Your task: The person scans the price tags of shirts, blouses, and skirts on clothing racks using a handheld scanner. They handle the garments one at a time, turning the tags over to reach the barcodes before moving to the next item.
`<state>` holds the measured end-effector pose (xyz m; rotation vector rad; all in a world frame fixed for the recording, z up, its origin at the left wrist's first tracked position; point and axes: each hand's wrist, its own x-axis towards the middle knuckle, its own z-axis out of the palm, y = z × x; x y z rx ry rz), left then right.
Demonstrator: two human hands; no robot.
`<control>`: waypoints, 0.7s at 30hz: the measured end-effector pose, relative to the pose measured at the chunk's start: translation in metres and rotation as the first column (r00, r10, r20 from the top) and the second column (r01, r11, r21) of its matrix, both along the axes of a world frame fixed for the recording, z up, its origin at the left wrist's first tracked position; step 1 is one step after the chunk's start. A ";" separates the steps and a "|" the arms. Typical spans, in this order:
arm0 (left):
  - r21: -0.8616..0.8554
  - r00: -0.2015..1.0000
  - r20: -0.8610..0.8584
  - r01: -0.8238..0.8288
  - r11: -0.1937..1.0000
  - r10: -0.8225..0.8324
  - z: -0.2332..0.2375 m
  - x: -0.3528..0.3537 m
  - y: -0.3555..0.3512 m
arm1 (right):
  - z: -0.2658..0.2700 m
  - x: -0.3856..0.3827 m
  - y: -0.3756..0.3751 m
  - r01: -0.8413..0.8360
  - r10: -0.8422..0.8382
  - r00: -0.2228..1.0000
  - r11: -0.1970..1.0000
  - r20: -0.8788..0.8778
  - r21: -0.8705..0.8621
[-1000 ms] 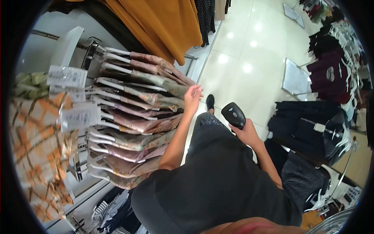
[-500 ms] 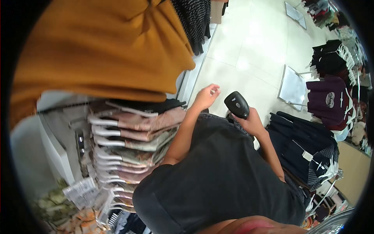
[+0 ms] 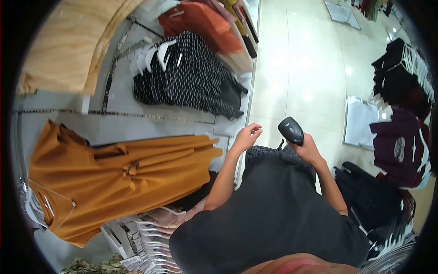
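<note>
My right hand [image 3: 309, 148] is wrapped round the handle of a black barcode scanner [image 3: 291, 131], whose rounded head points up and to the left above the pale floor. My left hand [image 3: 247, 137] is held out in front of my waist with its fingers loosely bent and apart, and nothing shows in it. To its left hangs a mustard dress [image 3: 123, 176] with a gathered, knotted waist, its hem a short way from my left wrist. The hand does not touch the dress.
Black-and-white patterned garments [image 3: 196, 77] and an orange top [image 3: 200, 25] hang along the left wall. Below the mustard dress is a row of white hangers [image 3: 153, 244]. Dark clothes [image 3: 372, 196] and a purple top [image 3: 397, 141] hang on the right.
The view has turned, so the mustard dress sits lower and shows whole, with more wall racks above it. The scanner remains in my right hand; both hands keep nearly the same pose.
</note>
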<state>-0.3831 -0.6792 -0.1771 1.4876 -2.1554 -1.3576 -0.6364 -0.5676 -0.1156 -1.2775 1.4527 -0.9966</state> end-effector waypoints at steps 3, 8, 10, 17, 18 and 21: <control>0.026 0.965 -0.209 -0.154 0.988 0.156 0.015 -0.054 -0.051 | 0.003 -0.044 -0.050 -0.014 0.014 1.000 0.998 0.000 -0.058; 0.065 0.889 -0.339 -0.303 0.951 0.307 0.003 -0.084 -0.128 | 0.010 -0.099 -0.124 -0.019 0.018 1.000 1.000 -0.015 -0.025; 0.140 0.841 -0.388 -0.351 0.926 0.378 -0.004 -0.088 -0.161 | 0.009 -0.113 -0.158 -0.038 0.037 0.999 0.998 0.018 0.044; 0.356 0.656 -0.518 -0.418 0.836 0.549 -0.056 -0.126 -0.287 | 0.013 -0.138 -0.318 -0.155 0.153 0.988 0.984 0.027 0.089; 0.373 0.621 -0.543 -0.424 0.825 0.565 -0.062 -0.134 -0.307 | 0.014 -0.142 -0.340 -0.182 0.183 0.983 0.978 0.000 0.107; 0.425 0.542 -0.564 -0.457 0.782 0.623 -0.068 -0.164 -0.377 | 0.021 -0.151 -0.412 -0.230 0.235 0.972 0.965 -0.028 0.127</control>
